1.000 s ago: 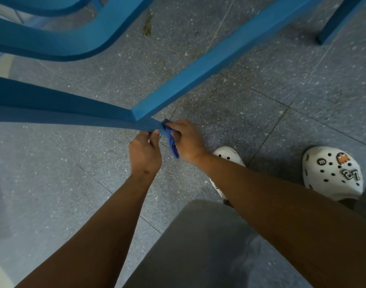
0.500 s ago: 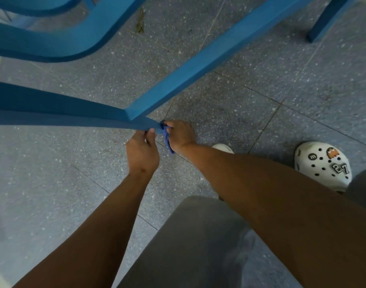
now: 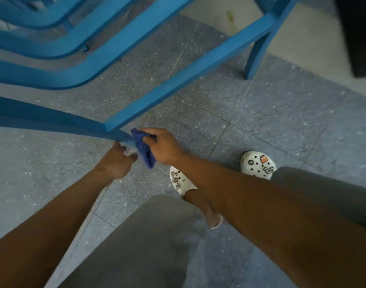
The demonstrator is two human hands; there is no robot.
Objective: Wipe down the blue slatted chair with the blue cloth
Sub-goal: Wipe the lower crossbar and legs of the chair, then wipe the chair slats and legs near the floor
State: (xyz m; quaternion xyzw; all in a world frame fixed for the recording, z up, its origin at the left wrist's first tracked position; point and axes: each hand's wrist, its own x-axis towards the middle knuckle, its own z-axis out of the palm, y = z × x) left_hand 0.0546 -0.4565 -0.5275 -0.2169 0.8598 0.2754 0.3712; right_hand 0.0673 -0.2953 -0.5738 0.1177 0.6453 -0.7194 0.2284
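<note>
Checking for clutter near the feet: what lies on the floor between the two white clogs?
Nothing: in the head view, only bare speckled floor tile shows between the left clog and the right clog.

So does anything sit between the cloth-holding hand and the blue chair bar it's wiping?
Nothing visible: the right hand presses the crumpled dark blue cloth directly against the blue painted chair bar.

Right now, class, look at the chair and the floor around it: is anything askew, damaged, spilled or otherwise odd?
One thing stands out: a yellowish smear on the pale floor tile beyond the chair's crossbar, like a spill or stain. The blue chair shows no visible damage; the right hand grips the blue cloth at the leg.
</note>
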